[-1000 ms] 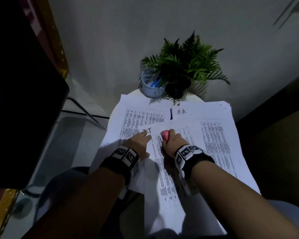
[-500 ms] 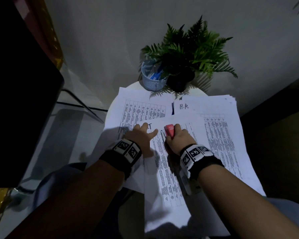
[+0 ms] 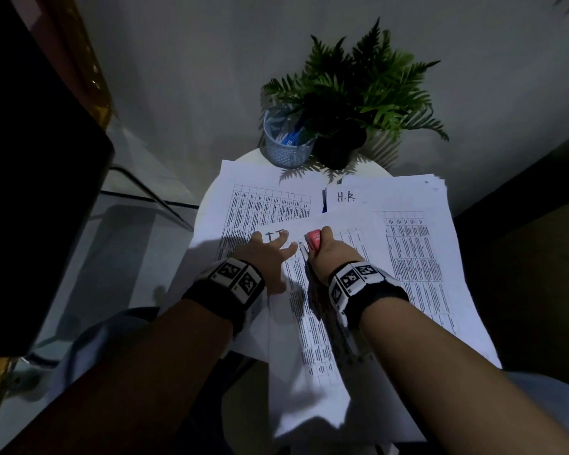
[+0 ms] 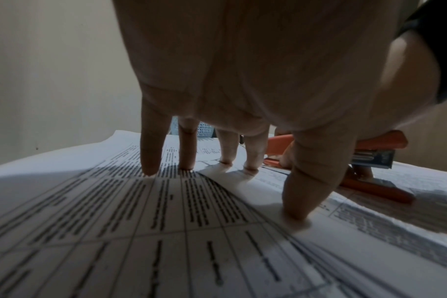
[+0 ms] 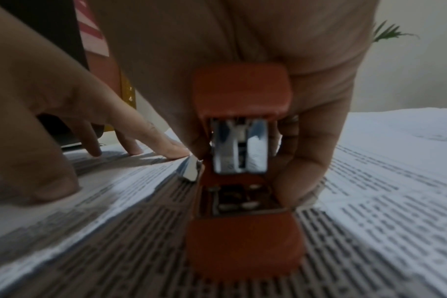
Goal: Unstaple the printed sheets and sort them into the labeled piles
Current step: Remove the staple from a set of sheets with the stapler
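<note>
Printed sheets cover a small round white table (image 3: 372, 169). A stapled set (image 3: 312, 323) lies in the middle, over a left pile marked "IT" (image 3: 273, 236) and beside a right pile marked "H.R" (image 3: 345, 197). My left hand (image 3: 270, 254) presses spread, straight fingers (image 4: 151, 161) on the top left corner of the set. My right hand (image 3: 329, 254) grips an orange-red stapler (image 3: 314, 239) (image 5: 242, 171), held on the sheet just right of the left hand. The stapler (image 4: 370, 159) shows past my thumb in the left wrist view. No staple is visible.
A mesh pen cup (image 3: 288, 139) and a potted fern (image 3: 358, 93) stand at the table's far edge by the wall. A glass surface (image 3: 119, 244) and a dark panel (image 3: 30, 175) lie to the left. Sheets overhang the table's near edge.
Both hands have slid a little farther up the sheet, toward its top corner. The left fingers spread wider; the right hand keeps its grip on the stapler.
</note>
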### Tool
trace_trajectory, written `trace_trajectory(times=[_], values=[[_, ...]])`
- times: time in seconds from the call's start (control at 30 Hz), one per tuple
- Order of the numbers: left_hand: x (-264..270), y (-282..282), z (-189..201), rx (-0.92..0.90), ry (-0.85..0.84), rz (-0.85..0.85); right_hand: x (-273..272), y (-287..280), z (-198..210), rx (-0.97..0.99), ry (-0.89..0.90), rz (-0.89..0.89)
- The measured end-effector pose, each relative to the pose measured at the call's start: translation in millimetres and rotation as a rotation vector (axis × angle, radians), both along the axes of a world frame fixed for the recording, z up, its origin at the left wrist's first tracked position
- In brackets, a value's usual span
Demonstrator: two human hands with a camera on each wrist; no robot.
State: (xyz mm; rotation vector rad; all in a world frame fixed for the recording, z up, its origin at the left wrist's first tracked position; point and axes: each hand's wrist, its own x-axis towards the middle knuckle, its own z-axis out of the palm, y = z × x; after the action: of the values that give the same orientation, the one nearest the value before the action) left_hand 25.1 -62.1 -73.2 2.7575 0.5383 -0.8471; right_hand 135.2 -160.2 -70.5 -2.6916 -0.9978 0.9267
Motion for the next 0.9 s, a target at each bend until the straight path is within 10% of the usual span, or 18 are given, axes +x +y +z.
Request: trace_trajectory(times=[0.9], values=[[-0.2, 5.3, 9.4, -0.053, 0.084, 0.005, 0.5, 6.6, 5.6, -0.001, 0.015, 0.015]])
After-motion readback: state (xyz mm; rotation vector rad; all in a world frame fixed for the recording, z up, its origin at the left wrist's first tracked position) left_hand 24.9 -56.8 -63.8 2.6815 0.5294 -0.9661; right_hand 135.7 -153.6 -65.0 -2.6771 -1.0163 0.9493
